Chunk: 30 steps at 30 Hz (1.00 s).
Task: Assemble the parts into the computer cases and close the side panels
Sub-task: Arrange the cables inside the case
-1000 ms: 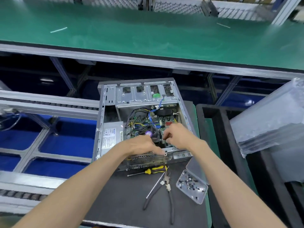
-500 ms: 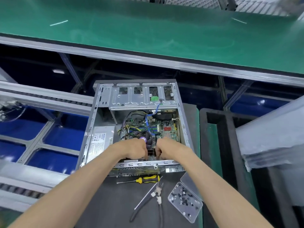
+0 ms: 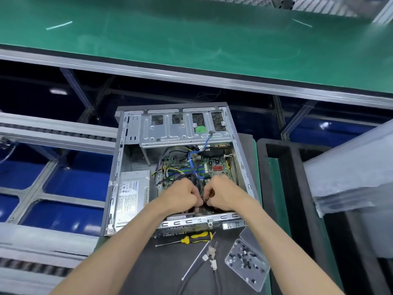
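At the far left a grey roller rail (image 3: 57,133) crosses over blue bins (image 3: 63,216), placed in the view much as half a second ago. Next comes the open computer case (image 3: 119,167), lying on its side on a dark mat (image 3: 161,273) with its side panel off; it sits where it did before, though the view has shifted a little so it appears slightly further right. Inside its left part lies the silver power supply (image 3: 131,194), label facing up. Above it, across the far end, is the metal drive cage (image 3: 182,130), and below that the green motherboard (image 3: 204,167) with a blue cable (image 3: 195,158) curving over it.

The left hand (image 3: 182,194) reaches in over the near edge of the case, fingers curled and pinching something small and dark just above the board; what the part is cannot be told. Close beside it, nearly knuckle to knuckle, the right hand (image 3: 223,193) has its fingers curled the same way on that same spot. Compared with the earlier frame both hands have drawn a touch closer together and stay low over the near part of the board.

On the mat in front of the case lie a yellow-handled screwdriver (image 3: 195,238), then pliers (image 3: 212,258), then a clear tray of dark screws (image 3: 246,262). Further right stand black foam trays (image 3: 282,188) and a stack of clear plastic (image 3: 350,171)
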### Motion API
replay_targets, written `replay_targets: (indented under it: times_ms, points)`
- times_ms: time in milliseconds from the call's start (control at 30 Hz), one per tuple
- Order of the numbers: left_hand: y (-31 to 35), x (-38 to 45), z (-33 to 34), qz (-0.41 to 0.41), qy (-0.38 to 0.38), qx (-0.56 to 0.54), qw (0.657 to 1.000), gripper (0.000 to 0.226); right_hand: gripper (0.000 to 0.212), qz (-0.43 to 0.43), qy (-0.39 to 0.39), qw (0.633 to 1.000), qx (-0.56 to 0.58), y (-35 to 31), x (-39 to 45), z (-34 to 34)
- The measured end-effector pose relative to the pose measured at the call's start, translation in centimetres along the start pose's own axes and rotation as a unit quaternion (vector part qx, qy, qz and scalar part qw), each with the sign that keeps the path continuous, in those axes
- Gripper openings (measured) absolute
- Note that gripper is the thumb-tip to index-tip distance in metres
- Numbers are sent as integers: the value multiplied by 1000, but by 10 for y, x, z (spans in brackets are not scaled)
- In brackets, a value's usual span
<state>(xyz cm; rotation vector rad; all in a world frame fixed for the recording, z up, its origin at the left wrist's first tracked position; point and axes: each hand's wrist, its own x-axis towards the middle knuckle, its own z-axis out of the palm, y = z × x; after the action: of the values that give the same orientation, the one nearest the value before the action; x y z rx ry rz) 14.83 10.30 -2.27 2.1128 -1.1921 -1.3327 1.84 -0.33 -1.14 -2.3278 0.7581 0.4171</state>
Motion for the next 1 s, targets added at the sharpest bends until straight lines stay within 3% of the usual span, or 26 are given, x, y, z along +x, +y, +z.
replay_targets:
  times_ms: [233,400,567,800,1000]
  points:
    - [-3,2,1,-10,1,-34,999,17,14,15,58,998,6,-1,0,0]
    - [-5,4,2,-7,7,-35,999,19,24,16,40,999,-14,-1,1,2]
    - [-3,4,0,-25,30,-22,999,19,22,26,18,999,36,-2,0,-2]
    - [0,0,-3,-32,53,-23,998,20,38,58,-4,989,135,-3,-1,-3]
    - [3,-3,-3,-40,40,-58,997,17,16,65,4,991,117,-1,0,0]
